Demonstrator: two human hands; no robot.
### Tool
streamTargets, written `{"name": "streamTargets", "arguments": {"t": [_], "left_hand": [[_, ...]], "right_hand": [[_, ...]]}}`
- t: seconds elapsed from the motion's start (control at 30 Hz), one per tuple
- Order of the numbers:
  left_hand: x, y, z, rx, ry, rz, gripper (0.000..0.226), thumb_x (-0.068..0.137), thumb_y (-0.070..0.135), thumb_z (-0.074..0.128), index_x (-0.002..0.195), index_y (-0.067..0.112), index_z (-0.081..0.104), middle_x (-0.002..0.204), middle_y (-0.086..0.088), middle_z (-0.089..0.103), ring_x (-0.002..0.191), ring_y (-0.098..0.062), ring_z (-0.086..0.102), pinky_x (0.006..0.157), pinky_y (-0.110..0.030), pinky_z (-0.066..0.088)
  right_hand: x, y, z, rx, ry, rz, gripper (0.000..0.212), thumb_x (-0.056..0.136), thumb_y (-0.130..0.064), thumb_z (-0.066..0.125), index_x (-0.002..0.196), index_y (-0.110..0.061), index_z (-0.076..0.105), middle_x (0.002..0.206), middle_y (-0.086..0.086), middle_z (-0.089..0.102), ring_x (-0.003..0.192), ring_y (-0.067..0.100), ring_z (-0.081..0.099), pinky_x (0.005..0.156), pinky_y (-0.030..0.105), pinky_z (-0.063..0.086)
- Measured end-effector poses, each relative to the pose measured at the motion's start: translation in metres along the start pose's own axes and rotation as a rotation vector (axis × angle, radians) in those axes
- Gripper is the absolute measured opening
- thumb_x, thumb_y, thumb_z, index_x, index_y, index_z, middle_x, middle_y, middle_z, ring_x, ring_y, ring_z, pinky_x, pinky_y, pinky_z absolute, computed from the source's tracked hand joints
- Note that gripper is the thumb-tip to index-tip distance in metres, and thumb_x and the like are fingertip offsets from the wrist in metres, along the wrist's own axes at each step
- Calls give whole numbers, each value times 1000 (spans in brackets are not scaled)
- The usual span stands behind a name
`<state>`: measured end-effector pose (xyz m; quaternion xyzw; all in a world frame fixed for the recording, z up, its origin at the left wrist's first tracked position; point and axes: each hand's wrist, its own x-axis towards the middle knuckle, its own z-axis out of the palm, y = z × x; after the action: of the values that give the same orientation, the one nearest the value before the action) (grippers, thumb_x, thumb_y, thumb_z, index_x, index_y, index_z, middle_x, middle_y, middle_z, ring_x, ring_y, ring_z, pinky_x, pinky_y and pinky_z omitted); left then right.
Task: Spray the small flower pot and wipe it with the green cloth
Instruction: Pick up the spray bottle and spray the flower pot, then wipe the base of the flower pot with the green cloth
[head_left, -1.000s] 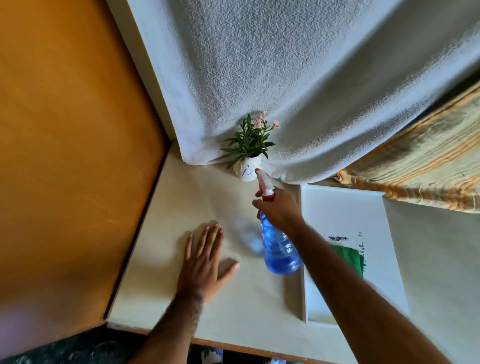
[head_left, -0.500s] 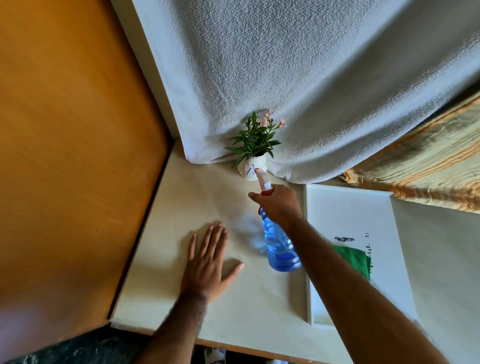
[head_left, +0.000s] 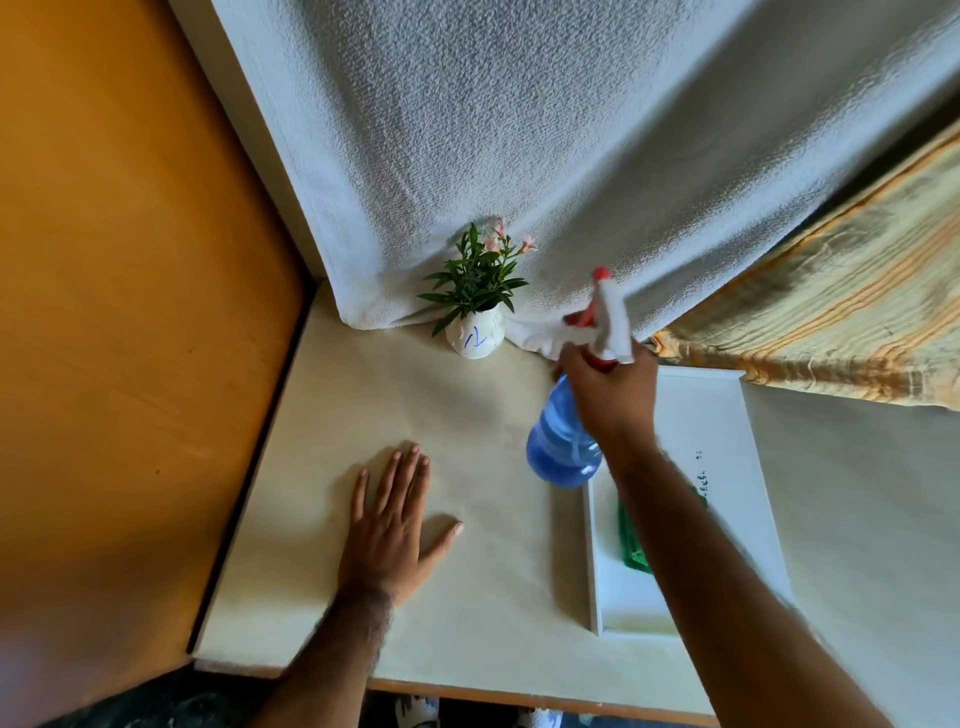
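Two hands are occupied: the right hand (head_left: 608, 395) is wrapped around the spray bottle (head_left: 563, 441), lifted right of the small flower pot (head_left: 475, 338). The left hand (head_left: 387, 530) is spread flat nearer, seemingly for support. The green cloth (head_left: 636, 540) is kept right, within reach.

Your two forearms are bare, with no sleeves in view, and both carry dark hair, thickest near the wrists. Your left hand (head_left: 389, 530) and right hand (head_left: 608, 395) wear no gloves, rings, watch or bands. The left hand's fingernails are short and plain.
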<state>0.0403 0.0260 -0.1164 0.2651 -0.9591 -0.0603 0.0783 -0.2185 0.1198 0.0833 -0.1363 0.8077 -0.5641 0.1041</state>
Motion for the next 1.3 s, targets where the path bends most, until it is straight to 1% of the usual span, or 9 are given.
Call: {"name": "streamTargets", "arguments": {"t": [0.1, 0.23, 0.47, 0.63, 0.73, 0.83, 0.93, 1.1, 1.3], "left_hand": [[0, 1, 0, 3, 3, 3, 96, 96, 75, 41, 165, 10, 31, 175, -9, 29, 161, -27, 29, 126, -61, 28], [1, 1, 0, -2, 9, 5, 95, 96, 75, 42, 165, 10, 32, 174, -9, 31, 160, -26, 30, 126, -62, 28], [2, 2, 0, 4, -10, 3, 95, 96, 75, 39, 165, 11, 32, 175, -8, 30, 160, -27, 30, 126, -63, 30], [2, 2, -1, 9, -18, 0, 95, 95, 74, 40, 164, 10, 34, 174, -9, 31, 159, -27, 32, 125, -64, 30], [2, 1, -2, 13, -30, -2, 95, 95, 75, 39, 164, 10, 34, 174, -9, 31, 159, -27, 33, 125, -63, 29], [3, 1, -2, 16, -47, -2, 95, 95, 75, 37, 165, 11, 32, 175, -9, 29, 159, -28, 33, 126, -64, 28], [2, 1, -2, -5, -26, 0, 94, 95, 74, 40, 164, 10, 34, 174, -10, 30, 159, -30, 33, 125, -65, 29], [2, 1, -2, -16, 4, -6, 93, 95, 74, 41, 164, 11, 35, 174, -10, 31, 159, -28, 33, 124, -65, 31], [3, 3, -1, -14, -12, -8, 94, 95, 74, 42, 164, 11, 34, 174, -9, 30, 159, -28, 34, 124, -65, 31]], "right_hand": [[20, 1, -31, 68, 185, -102, 7, 86, -1, 69, 91, -6, 72, 53, -20, 66, 50, -8, 60, 56, 12, 46], [41, 23, -58, -9, 241, -205, 20, 85, -14, 69, 105, -18, 71, 68, -1, 70, 68, 14, 70, 69, 36, 58], [55, 61, -64, -83, 235, -215, 24, 89, -24, 74, 110, -23, 65, 74, -33, 64, 69, -6, 61, 76, 29, 56], [61, 80, -64, -8, 244, -160, 32, 86, -35, 78, 112, -19, 66, 74, -7, 69, 71, 15, 68, 77, 48, 59], [62, 78, -65, -11, 189, -147, 41, 82, -41, 79, 113, -17, 65, 79, -7, 70, 72, 14, 66, 74, 37, 56], [50, 88, -72, -65, 178, -163, 75, 76, -47, 84, 135, -13, 52, 110, -1, 66, 100, 11, 62, 88, 28, 48], [5, 116, -89, -210, 255, -189, 85, 75, -61, 77, 136, -11, 45, 123, 9, 53, 114, 23, 53, 100, 40, 45], [-80, 170, -119, -726, -101, -391, 90, 74, -78, 66, 124, -4, 57, 121, 9, 56, 114, 29, 53, 101, 44, 47], [-102, 201, -135, -961, -303, -456, 86, 80, -58, 76, 145, -7, 52, 154, 12, 46, 145, 28, 39, 120, 42, 32]]}}
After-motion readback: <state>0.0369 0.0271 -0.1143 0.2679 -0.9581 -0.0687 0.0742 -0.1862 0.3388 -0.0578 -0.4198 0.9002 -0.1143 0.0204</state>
